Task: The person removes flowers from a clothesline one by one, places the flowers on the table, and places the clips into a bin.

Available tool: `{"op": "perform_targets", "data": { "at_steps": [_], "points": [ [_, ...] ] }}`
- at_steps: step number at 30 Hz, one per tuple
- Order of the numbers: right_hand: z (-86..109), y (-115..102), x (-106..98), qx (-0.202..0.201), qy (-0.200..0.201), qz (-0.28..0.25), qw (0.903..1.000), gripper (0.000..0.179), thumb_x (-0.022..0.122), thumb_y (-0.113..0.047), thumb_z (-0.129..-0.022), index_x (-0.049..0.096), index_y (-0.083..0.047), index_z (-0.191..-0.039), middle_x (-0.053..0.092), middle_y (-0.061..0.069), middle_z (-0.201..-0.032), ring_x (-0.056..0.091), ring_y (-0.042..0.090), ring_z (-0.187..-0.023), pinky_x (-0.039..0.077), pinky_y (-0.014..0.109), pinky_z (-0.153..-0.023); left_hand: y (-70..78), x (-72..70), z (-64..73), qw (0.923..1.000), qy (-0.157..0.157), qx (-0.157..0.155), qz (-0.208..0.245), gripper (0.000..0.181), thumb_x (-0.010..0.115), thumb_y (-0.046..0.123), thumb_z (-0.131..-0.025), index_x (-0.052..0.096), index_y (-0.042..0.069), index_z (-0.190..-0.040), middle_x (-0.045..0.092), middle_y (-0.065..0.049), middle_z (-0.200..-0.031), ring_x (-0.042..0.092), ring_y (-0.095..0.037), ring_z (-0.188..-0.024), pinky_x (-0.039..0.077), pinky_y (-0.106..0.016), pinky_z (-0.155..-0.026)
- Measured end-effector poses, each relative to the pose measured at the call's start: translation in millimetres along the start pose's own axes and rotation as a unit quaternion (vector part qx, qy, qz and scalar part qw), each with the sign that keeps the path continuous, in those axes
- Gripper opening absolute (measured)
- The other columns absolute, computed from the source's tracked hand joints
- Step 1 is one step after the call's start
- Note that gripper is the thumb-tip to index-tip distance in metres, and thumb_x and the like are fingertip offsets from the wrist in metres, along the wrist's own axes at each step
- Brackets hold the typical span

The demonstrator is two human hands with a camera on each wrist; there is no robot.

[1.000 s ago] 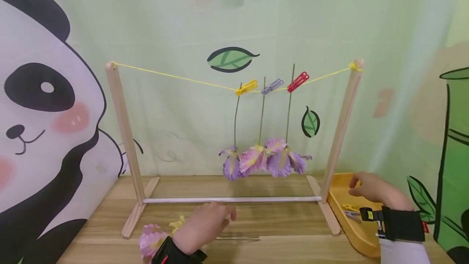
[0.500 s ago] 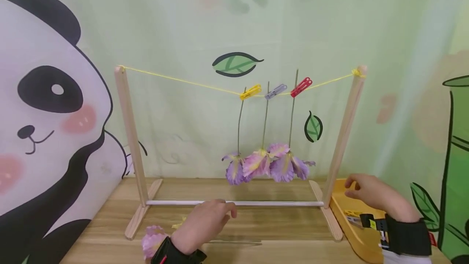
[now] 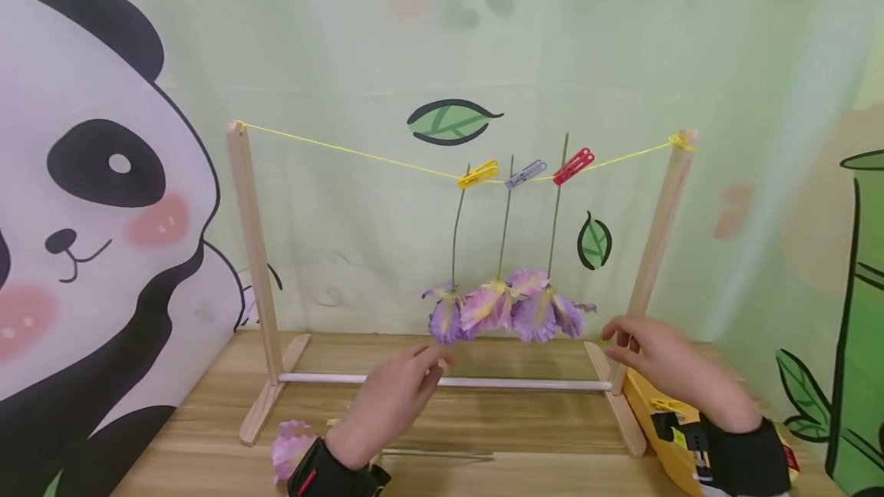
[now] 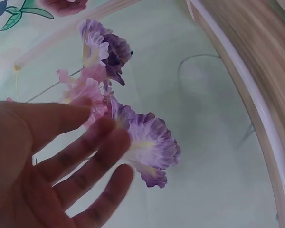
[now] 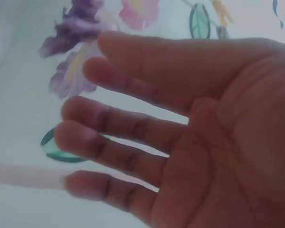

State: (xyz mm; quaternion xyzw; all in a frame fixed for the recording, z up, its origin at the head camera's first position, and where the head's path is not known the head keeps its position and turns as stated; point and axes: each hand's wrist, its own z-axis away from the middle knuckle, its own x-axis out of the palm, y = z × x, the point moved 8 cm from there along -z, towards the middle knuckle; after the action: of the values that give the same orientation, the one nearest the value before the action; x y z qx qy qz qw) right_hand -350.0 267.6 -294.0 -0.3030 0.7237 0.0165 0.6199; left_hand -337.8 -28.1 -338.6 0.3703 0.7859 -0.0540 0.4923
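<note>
Three artificial irises hang head-down from a yellow string (image 3: 352,151): a purple iris (image 3: 445,320), a pink iris (image 3: 483,309) and another purple iris (image 3: 535,318). Yellow (image 3: 479,173), lilac-grey (image 3: 527,174) and red (image 3: 575,166) clothespins clip their stems. Below and left of the blooms is my left hand (image 3: 390,397), its fingers spread and slightly bent, holding nothing. My right hand (image 3: 673,363), also holding nothing, hovers in front of the right post, near the right-hand bloom. The left wrist view shows a purple bloom (image 4: 152,147) beyond the fingertips, apparently untouched.
Two wooden posts (image 3: 255,267) on feet hold the string, joined low down by a white rod (image 3: 518,383). A pink-purple flower (image 3: 290,447) lies on the table, partly behind my left wrist. A yellow tray (image 3: 642,405) with clothespins sits at right, partly covered by my arm.
My right hand has moved left from above the tray to beside the post. My left hand has risen slightly toward the blooms. The head view has shifted a little.
</note>
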Motion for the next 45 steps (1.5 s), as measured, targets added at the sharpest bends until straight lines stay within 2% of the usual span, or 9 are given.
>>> {"op": "perform_targets", "data": {
  "at_steps": [6, 9, 14, 19, 23, 26, 31, 38, 45],
  "points": [
    [0.0, -24.0, -12.0, -0.032, 0.085, 0.011, 0.9958, 0.019, 0.064, -0.015, -0.093, 0.062, -0.007, -0.110, 0.057, 0.000, -0.092, 0.052, 0.018, -0.082, 0.049, 0.038, -0.068, -5.2, -17.2, -4.5, 0.9949, 0.082, -0.035, 0.048, 0.018, 0.057, 0.020, -0.098, 0.061, 0.026, -0.115, 0.060, 0.011, -0.098, 0.055, -0.003, -0.080, 0.049, -0.026, -0.064],
    [-4.0, -37.8, -17.9, -0.061, 0.123, 0.017, 0.9904, 0.021, 0.065, -0.012, -0.092, 0.061, -0.007, -0.112, 0.057, 0.002, -0.094, 0.053, 0.018, -0.083, 0.049, 0.037, -0.067, -7.5, -23.1, -9.0, 0.9903, 0.102, -0.043, 0.084, 0.021, 0.057, 0.019, -0.098, 0.061, 0.024, -0.118, 0.060, 0.010, -0.101, 0.055, -0.003, -0.084, 0.050, -0.028, -0.069],
    [-17.2, -64.0, -33.0, -0.101, 0.166, 0.029, 0.9804, 0.024, 0.066, -0.009, -0.090, 0.060, -0.007, -0.113, 0.056, 0.005, -0.098, 0.053, 0.021, -0.085, 0.050, 0.038, -0.067, -7.5, -31.2, -20.8, 0.9861, 0.114, -0.038, 0.115, 0.022, 0.059, 0.015, -0.096, 0.062, 0.019, -0.118, 0.061, 0.005, -0.097, 0.057, -0.005, -0.082, 0.051, -0.030, -0.069],
    [-31.3, -99.1, -58.1, -0.154, 0.221, 0.057, 0.9614, 0.025, 0.067, -0.010, -0.090, 0.060, -0.006, -0.113, 0.056, 0.005, -0.101, 0.052, 0.021, -0.086, 0.049, 0.037, -0.068, -9.7, -42.7, -30.6, 0.9801, 0.127, -0.048, 0.145, 0.024, 0.059, 0.012, -0.096, 0.061, 0.019, -0.119, 0.060, 0.005, -0.095, 0.058, -0.007, -0.080, 0.052, -0.031, -0.070],
    [-44.0, -128.7, -82.9, -0.200, 0.265, 0.087, 0.9392, 0.027, 0.068, -0.013, -0.089, 0.060, -0.006, -0.114, 0.058, 0.009, -0.106, 0.052, 0.025, -0.093, 0.044, 0.045, -0.082, -11.8, -55.5, -43.0, 0.9760, 0.139, -0.052, 0.160, 0.027, 0.058, 0.012, -0.096, 0.058, 0.020, -0.122, 0.061, 0.000, -0.098, 0.060, -0.011, -0.082, 0.053, -0.031, -0.070],
    [-57.5, -147.2, -97.1, -0.224, 0.274, 0.110, 0.9289, 0.028, 0.068, -0.015, -0.090, 0.060, -0.005, -0.114, 0.059, 0.012, -0.111, 0.050, 0.031, -0.105, 0.038, 0.052, -0.091, -13.4, -63.7, -55.4, 0.9757, 0.144, -0.051, 0.157, 0.027, 0.056, 0.013, -0.097, 0.056, 0.017, -0.124, 0.061, -0.002, -0.100, 0.060, -0.013, -0.084, 0.053, -0.032, -0.071],
    [-85.3, -166.0, -111.9, -0.237, 0.262, 0.154, 0.9229, 0.033, 0.067, -0.018, -0.091, 0.057, -0.003, -0.119, 0.057, 0.014, -0.116, 0.045, 0.033, -0.116, 0.033, 0.053, -0.098, -19.3, -68.4, -79.9, 0.9765, 0.144, -0.052, 0.152, 0.032, 0.055, 0.013, -0.097, 0.052, 0.016, -0.129, 0.060, -0.007, -0.104, 0.058, -0.016, -0.087, 0.052, -0.035, -0.073],
    [-116.4, -177.8, -114.0, -0.244, 0.236, 0.198, 0.9196, 0.040, 0.065, -0.024, -0.093, 0.054, -0.002, -0.124, 0.055, 0.016, -0.119, 0.040, 0.035, -0.122, 0.027, 0.050, -0.107, -23.8, -68.2, -100.6, 0.9754, 0.144, -0.067, 0.153, 0.038, 0.055, 0.013, -0.097, 0.047, 0.014, -0.135, 0.056, -0.011, -0.110, 0.056, -0.018, -0.094, 0.050, -0.037, -0.077],
    [-131.8, -182.6, -116.7, -0.238, 0.219, 0.216, 0.9212, 0.040, 0.066, -0.023, -0.092, 0.055, -0.002, -0.124, 0.056, 0.016, -0.115, 0.040, 0.036, -0.122, 0.025, 0.050, -0.108, -22.1, -63.7, -113.9, 0.9727, 0.144, -0.072, 0.167, 0.040, 0.054, 0.013, -0.097, 0.045, 0.015, -0.136, 0.055, -0.011, -0.114, 0.056, -0.018, -0.098, 0.050, -0.037, -0.081]
  ]
}}
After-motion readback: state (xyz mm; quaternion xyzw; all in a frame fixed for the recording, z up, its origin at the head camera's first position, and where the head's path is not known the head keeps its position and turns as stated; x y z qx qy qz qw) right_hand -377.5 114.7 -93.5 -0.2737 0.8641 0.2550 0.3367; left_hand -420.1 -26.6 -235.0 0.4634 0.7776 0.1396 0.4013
